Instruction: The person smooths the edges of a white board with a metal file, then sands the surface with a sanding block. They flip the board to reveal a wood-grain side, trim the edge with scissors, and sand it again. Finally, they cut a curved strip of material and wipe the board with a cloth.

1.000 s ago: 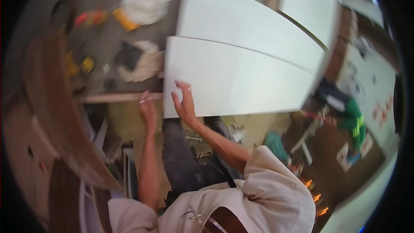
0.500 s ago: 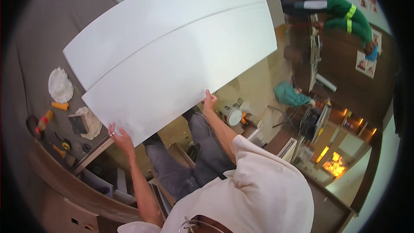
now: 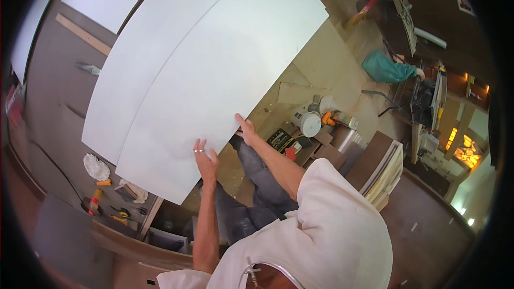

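Two long white panels lie edge to edge across the table, a thin seam between them; the nearer panel (image 3: 214,75) overhangs the table's front. My left hand (image 3: 206,163) rests on its near edge, fingers spread over the white face, a ring on one finger. Further right along that edge, my right hand (image 3: 246,130) grips the panel with the thumb side on top and the other fingers partly hidden at the edge. The farther panel (image 3: 155,37) is touched by neither hand.
On the dark table (image 3: 59,96) lie a brush (image 3: 88,68), a wooden strip (image 3: 83,33), a white cloth (image 3: 96,167) and several small tools. A white bucket (image 3: 309,124) and stacked boards (image 3: 383,168) stand right. Beyond, one person holds a broom (image 3: 369,6); another's green sleeve (image 3: 388,67) shows.
My left hand has slid right along the near edge, away from the panel's corner, closer to my right hand. The view has turned, so the panels appear at a steeper slant.
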{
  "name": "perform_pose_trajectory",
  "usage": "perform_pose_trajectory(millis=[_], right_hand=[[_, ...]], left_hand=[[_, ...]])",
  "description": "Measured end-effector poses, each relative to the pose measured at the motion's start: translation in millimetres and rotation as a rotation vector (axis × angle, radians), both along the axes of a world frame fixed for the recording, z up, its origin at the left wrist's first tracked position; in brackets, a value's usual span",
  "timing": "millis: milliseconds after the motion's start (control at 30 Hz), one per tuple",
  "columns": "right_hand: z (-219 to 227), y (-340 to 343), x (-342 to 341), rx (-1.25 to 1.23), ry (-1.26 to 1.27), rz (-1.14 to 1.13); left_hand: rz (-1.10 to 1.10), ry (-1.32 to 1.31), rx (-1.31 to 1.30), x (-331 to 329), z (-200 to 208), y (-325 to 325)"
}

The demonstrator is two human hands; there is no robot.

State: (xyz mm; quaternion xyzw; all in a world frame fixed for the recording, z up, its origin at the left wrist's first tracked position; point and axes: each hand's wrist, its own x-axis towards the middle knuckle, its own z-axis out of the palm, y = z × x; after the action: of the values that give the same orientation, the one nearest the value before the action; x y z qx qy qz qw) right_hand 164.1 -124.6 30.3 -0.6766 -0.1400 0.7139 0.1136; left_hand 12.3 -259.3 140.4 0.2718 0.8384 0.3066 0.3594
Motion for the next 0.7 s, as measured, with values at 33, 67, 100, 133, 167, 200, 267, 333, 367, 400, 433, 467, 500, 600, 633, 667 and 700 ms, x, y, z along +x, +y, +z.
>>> perform_pose_trajectory(millis=[33, 67, 100, 133, 167, 200, 267, 333, 367, 400, 433, 467, 500, 600, 633, 667, 700], right_hand=[[3.7, -0.5, -2.3, 0.004, -0.022, -0.006], [7.9, -0.7, -3.9, 0.008, -0.045, -0.01], [13.6, -0.8, -3.6, 0.019, -0.036, -0.014], [19.5, -1.3, -3.7, 0.031, -0.027, -0.017], [25.8, -2.9, -4.1, 0.043, -0.018, -0.018], [35.1, -4.8, -4.6, 0.04, -0.019, -0.038], [53.4, -5.9, -7.2, 0.045, -0.015, -0.066], [62.6, -11.3, -6.8, 0.132, -0.052, -0.025], [67.7, -14.5, -5.5, 0.175, -0.07, -0.002], [76.5, -17.7, -8.3, 0.223, -0.066, 0.001], [90.6, -17.5, -15.3, 0.27, -0.054, 0.01], [105.0, -16.9, -21.4, 0.317, -0.041, 0.019], [123.3, -14.2, -28.1, 0.322, -0.059, 0.043], [186.9, 0.6, -59.5, 0.319, -0.028, 0.098], [213.0, 8.0, -75.0, 0.336, 0.016, 0.066], [235.0, 13.0, -90.9, 0.359, 0.028, 0.057], [253.8, 16.8, -105.6, 0.382, 0.038, 0.045]], left_hand=[[-0.034, -0.017, -0.01, 6.8, 2.9, 7.4], [-0.097, 0.016, -0.043, 12.3, 6.7, 12.4], [-0.158, 0.047, -0.077, 18.7, 11.4, 14.1], [-0.218, 0.077, -0.111, 23.6, 16.0, 14.6], [-0.237, 0.06, -0.119, 26.7, 20.2, 14.3], [-0.284, 0.088, -0.117, 29.1, 24.0, 11.2], [-0.364, 0.152, -0.104, 32.2, 34.1, 7.0], [-0.434, 0.161, -0.091, 27.8, 53.1, 5.7], [-0.465, 0.166, -0.086, 26.0, 62.9, 4.1], [-0.495, 0.171, -0.077, 21.6, 74.1, 3.5], [-0.517, 0.183, -0.071, 16.6, 84.5, 3.4], [-0.538, 0.194, -0.066, 12.1, 94.5, 3.4], [-0.559, 0.22, -0.085, 6.8, 104.7, 2.9], [-0.488, 0.281, 0.006, -18.0, 139.8, 5.0], [-0.468, 0.341, 0.007, -28.1, 146.3, 5.6], [-0.446, 0.399, 0.007, -39.6, 151.7, 9.2], [-0.427, 0.454, 0.007, -51.1, 157.0, 13.4]])
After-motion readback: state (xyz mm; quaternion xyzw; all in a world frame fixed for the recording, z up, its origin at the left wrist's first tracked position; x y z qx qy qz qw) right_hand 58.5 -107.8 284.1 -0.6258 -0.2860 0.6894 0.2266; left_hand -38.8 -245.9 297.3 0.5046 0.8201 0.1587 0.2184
